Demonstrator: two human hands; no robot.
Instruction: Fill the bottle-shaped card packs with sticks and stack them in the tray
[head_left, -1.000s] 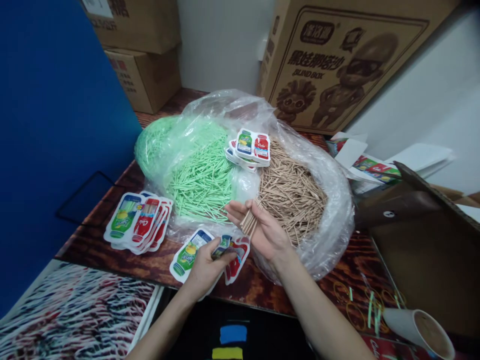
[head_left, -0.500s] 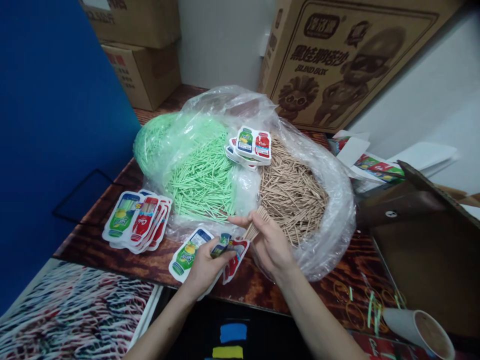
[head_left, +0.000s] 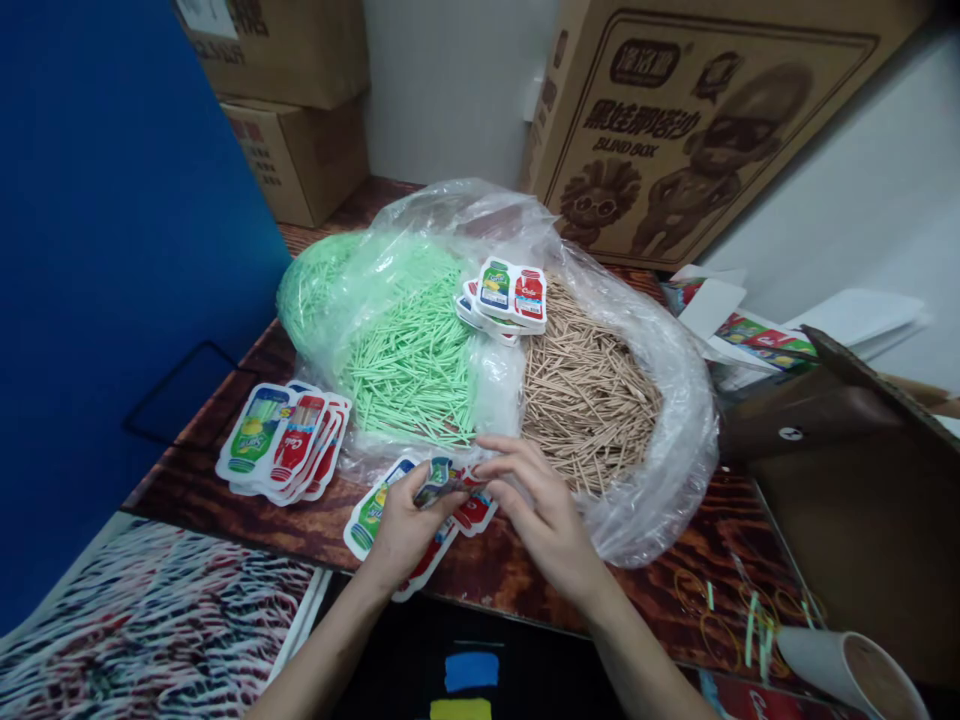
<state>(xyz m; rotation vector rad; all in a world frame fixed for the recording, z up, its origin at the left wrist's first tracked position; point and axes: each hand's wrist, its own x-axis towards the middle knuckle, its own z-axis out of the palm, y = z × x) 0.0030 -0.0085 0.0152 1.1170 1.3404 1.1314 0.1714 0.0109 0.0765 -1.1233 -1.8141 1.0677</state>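
At the far left of the frame stands a blue panel (head_left: pixel 112 250), with a streaked red, white and dark surface (head_left: pixel 165 610) filling the lower left corner. Two brown cartons (head_left: pixel 326 155) are stacked one on the other at upper left. On the wood-patterned table (head_left: pixel 517 590), left of centre, lies a fanned stack of bottle-shaped cards (head_left: pixel 285 440) printed in green and red. Right of it, a heap of green sticks (head_left: pixel 412 370) sits in clear plastic.

At lower centre, the person's left hand (head_left: pixel 405 528) has thumb and fingers closed on a printed card (head_left: pixel 436 480), held above loose cards (head_left: pixel 367 520) that lie near the front edge of the table. Above, a small pile of cards (head_left: pixel 510 295) rests between the green heap and the brown one. The right hand (head_left: pixel 544 520) is at the right end of the held card, fingers bent and partly spread; whether it grips anything cannot be told, as its fingers hide the spot.

Beyond it, brown sticks (head_left: pixel 589 390) lie in clear plastic (head_left: pixel 686 440), below a large printed carton (head_left: pixel 697 140) at upper right. Yellowish rubber bands (head_left: pixel 720 640) and a paper cup (head_left: pixel 825 660) on its side occupy the lower right, below an open cardboard box (head_left: pixel 847 500).
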